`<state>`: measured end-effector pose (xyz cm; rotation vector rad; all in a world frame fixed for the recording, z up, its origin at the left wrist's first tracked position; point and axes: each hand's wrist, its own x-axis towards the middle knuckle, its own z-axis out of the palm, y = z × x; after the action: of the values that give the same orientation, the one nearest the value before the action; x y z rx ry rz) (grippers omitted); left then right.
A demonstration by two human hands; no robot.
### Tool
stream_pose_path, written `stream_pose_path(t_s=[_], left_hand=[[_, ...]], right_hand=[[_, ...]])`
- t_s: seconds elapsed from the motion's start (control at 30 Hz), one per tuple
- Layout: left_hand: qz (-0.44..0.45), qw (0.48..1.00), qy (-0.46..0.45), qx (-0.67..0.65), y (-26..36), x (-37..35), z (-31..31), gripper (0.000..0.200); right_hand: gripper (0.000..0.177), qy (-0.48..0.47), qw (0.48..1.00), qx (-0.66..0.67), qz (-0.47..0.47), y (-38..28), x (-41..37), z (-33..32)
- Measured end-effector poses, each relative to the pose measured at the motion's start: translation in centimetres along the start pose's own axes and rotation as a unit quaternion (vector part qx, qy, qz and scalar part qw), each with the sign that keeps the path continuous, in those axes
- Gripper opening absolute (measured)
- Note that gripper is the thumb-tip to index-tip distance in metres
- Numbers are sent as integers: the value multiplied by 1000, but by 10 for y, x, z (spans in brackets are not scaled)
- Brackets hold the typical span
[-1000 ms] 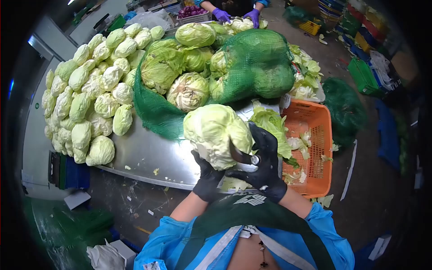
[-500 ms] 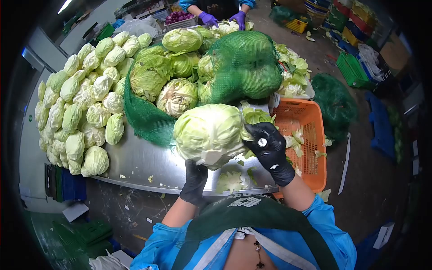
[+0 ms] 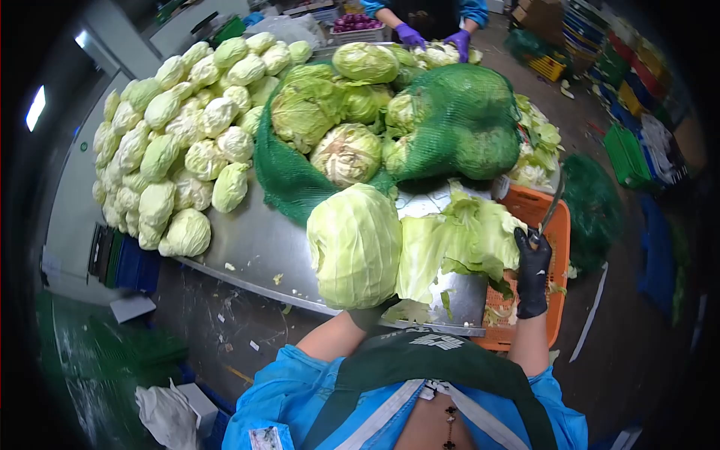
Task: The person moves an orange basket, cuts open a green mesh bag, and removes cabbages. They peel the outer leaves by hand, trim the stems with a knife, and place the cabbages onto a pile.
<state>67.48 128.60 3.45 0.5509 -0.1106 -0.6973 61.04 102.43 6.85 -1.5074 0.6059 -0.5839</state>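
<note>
The left hand (image 3: 373, 313), black-gloved, is low in the centre of the frame, tucked beneath a pale green cabbage head (image 3: 354, 247) and bearing it from below. Its fingers are lost behind the cabbage, so I can't tell how far they are spread. Over at the right of centre, the right hand (image 3: 533, 277), gloved the same, is closed around a knife (image 3: 553, 204), the blade poking up and slightly to the right out of the fist. A broad, torn outer leaf (image 3: 469, 240) stretches across from the cabbage's right side, its far edge reaching those curled fingers; whether they pinch it, I can't make out.

Behind that right hand, an orange crate (image 3: 562, 255) holds leaf scraps (image 3: 501, 311). A green net bag (image 3: 461, 112), upper centre, has cabbages inside, and others lie in its open mouth on the left. At the top, a pale basket (image 3: 358, 36) is heaped with round purple produce (image 3: 357, 22).

The cabbage head sits up against the left hand and well to the left of the right one, above the near edge of the metal table (image 3: 259, 259). Trimmed cabbages (image 3: 176, 127) are piled upper left. Across the table, a co-worker's purple-gloved hands (image 3: 409, 34) rest among leafy pieces.
</note>
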Motion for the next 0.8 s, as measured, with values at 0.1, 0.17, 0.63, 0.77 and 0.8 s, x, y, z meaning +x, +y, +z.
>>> stream_pose_path(t_s=[0.1,0.17,0.63,0.77,0.8], left_hand=[[17,999,4,-32,13,-3,1,66],[35,999,2,-32,35,-9,2,64],[-52,923,-80,-372,153,-94,-19,69],[-36,898,-62,-433,227,-131,-52,76],[-31,928,-112,-355,239,-132,-76,77]], right_hand=[[60,-67,963,-97,-243,-22,-17,30],[90,-247,966,-55,-56,-6,-43,50],[39,-390,918,1,65,-59,-20,179],[52,-169,860,-310,-369,-31,-15,230],[59,-251,923,-269,-112,-39,-35,252]])
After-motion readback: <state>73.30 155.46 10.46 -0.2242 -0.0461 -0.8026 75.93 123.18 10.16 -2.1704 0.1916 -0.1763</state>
